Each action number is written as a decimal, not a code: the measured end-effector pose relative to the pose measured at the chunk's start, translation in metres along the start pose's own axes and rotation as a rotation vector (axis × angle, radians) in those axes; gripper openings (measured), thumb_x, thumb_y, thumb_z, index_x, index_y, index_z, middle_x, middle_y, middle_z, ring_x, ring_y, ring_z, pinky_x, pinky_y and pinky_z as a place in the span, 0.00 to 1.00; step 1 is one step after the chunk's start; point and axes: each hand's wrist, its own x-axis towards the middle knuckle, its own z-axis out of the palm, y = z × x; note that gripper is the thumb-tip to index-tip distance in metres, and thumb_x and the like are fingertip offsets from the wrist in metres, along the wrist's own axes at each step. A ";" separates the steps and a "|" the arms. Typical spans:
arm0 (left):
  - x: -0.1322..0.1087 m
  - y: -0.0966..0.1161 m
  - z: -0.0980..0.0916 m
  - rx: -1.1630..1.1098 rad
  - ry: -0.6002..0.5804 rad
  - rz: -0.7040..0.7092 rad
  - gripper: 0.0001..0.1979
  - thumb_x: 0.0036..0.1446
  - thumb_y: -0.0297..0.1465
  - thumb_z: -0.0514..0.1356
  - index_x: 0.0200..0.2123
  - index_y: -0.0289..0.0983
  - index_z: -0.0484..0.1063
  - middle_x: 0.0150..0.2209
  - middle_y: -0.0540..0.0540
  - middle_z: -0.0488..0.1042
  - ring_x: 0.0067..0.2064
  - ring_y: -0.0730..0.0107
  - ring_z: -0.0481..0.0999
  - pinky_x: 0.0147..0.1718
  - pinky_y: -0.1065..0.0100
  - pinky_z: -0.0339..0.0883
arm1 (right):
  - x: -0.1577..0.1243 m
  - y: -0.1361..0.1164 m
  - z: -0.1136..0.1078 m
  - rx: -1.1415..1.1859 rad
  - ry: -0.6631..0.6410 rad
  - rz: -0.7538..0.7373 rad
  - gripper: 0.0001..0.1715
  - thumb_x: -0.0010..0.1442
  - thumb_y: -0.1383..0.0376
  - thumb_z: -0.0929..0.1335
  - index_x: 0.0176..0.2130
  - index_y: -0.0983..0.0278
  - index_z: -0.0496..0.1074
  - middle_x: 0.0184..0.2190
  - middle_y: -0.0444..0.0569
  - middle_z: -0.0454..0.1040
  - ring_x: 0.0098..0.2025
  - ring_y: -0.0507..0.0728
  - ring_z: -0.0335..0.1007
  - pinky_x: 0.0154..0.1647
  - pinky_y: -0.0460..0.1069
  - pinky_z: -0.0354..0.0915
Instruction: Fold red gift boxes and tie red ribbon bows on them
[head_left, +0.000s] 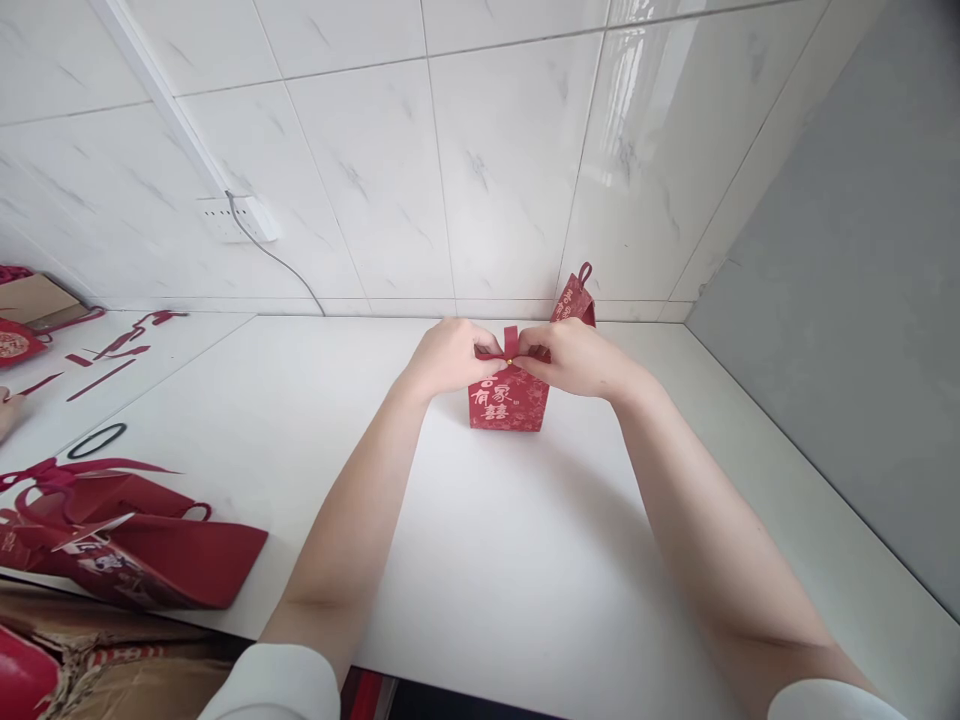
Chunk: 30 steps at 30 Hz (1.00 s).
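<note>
A small red gift box (508, 400) with pale pink Chinese characters and a floral pattern stands upright on the white table. A red ribbon loop (511, 341) rises from its top, with a tiny gold bead just below. My left hand (454, 355) pinches the top edge left of the bead, thumb and fingers pressed together. From the other side, my right hand (581, 358) grips the same edge, its thumb close to the bead. My fingers hide part of the top. Behind my right hand, a second red gift box (576, 298) leans by the wall.
Several red bags and boxes (202, 560) lie at the left front, a metal blade on them. Beyond are a black ring (97, 441) and cut ribbon pieces (120, 345). Another person's hand (7, 412) shows at the left edge. A grey panel (847, 260) bounds the right.
</note>
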 end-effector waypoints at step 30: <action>0.009 -0.015 0.018 0.001 0.065 -0.112 0.06 0.48 0.33 0.59 0.28 0.40 0.76 0.30 0.49 0.78 0.34 0.66 0.74 0.30 0.68 0.63 | 0.017 0.015 0.029 0.301 0.115 0.315 0.08 0.52 0.60 0.68 0.29 0.62 0.73 0.28 0.44 0.75 0.29 0.52 0.68 0.24 0.46 0.58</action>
